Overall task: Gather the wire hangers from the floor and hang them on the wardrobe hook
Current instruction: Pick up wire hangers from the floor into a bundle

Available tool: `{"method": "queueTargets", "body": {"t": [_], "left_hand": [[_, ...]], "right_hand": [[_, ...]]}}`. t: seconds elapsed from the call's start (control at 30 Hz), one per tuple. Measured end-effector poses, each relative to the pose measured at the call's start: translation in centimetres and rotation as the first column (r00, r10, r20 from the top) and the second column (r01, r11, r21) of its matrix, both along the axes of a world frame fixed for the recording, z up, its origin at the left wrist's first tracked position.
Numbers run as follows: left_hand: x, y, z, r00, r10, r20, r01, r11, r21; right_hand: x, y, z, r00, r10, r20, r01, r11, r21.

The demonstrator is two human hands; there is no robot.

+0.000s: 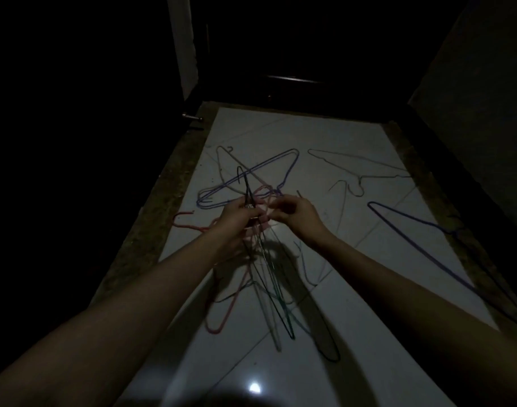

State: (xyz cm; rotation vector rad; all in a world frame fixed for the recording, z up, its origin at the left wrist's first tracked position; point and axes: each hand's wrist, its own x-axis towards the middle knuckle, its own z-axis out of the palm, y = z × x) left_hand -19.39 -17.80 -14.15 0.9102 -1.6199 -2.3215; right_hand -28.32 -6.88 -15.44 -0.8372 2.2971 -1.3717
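Head view is very dark, but I can make out both hands meeting at the centre of the frame. My left hand [236, 214] has its fingers curled round the necks of a bundle of wire hangers [260, 277] that trails down toward the lower middle of the frame in pink, green and dark wire. My right hand [292, 212] pinches at the same cluster of hooks, apparently lining one up with the rest; exactly which wire it holds I cannot tell.

I judge the gathering roughly half done. Still lying loose are a blue hanger [251, 177] crossed over a pale one just above the hands, a grey hanger [357, 168] at upper right, a purple hanger [445, 259] along the right edge, and a red hanger hook [184, 220] poking out at the left. Nothing is hung yet, and I see no wardrobe hook.

The floor [354, 333] is glossy white tile with a bright reflection at the bottom centre, bordered by a speckled brown strip. Dark wooden furniture [295, 80] closes off the top of the frame.
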Motion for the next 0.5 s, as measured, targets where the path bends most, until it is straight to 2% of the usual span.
{"method": "queueTargets", "body": {"t": [0.13,0.27,0.5], "left_hand": [[0.4,-1.8,0.1,1.000,0.024,-0.018,-0.025,1.000,-0.015],[0.6,-3.0,0.9,0.998,0.042,-0.050,-0.046,0.995,-0.087],[2.3,-4.5,0.9,0.999,0.052,0.008,-0.051,0.990,-0.134]], "right_hand": [[1.3,0.5,-3.4,0.996,0.076,0.046,-0.083,0.979,0.187],[2.3,0.8,-6.2,0.979,0.128,0.156,-0.161,0.961,0.224],[3.9,-0.1,-9.9,0.954,0.237,0.185,-0.293,0.875,0.386]]}}
